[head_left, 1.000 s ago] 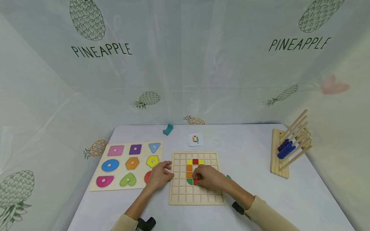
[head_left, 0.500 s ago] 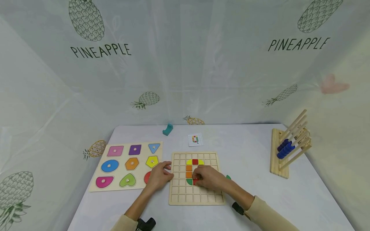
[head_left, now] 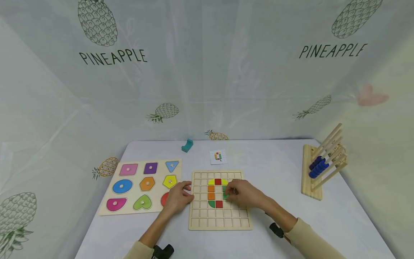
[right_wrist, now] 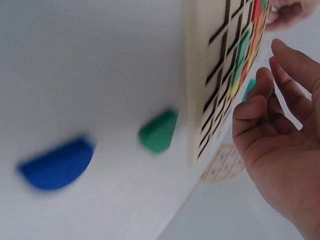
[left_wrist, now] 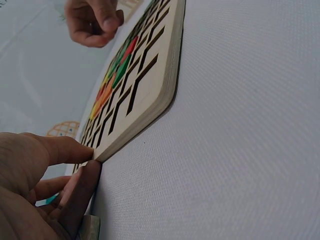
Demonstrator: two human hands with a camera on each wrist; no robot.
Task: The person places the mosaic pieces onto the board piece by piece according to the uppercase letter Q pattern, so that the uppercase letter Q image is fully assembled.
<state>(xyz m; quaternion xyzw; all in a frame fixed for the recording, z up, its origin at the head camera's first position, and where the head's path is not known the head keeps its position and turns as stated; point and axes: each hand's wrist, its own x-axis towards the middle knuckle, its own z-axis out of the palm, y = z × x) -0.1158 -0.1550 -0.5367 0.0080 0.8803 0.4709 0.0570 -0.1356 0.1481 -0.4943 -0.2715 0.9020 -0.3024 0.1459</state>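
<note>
A wooden grid board (head_left: pixel 202 219) lies on the table with coloured tiles set in a ring. Yellow corner tiles, a red square (head_left: pixel 219 204), orange squares (head_left: pixel 211 196), green squares (head_left: pixel 224 188) and a green quarter-round (head_left: pixel 211 204) show in it. My left hand (head_left: pixel 178 197) holds the board's left edge, thumb and finger against the rim in the left wrist view. Over the green squares on the ring's right side hovers my right hand (head_left: pixel 245 193), fingers loosely bent. Nothing shows between its fingers in the right wrist view.
A green quarter-round (right_wrist: pixel 159 131) and a blue half-round (right_wrist: pixel 57 164) lie beside the board. A shape puzzle (head_left: pixel 136 187) stands at left, with a pattern card (head_left: pixel 218 157) and teal piece (head_left: pixel 187 145) behind. A pegged wooden rack (head_left: pixel 313 180) stands at right.
My right hand has lifted and shifted right from the ring's middle, uncovering the lower red square and the green squares. The left hand has stayed at the board's edge.
</note>
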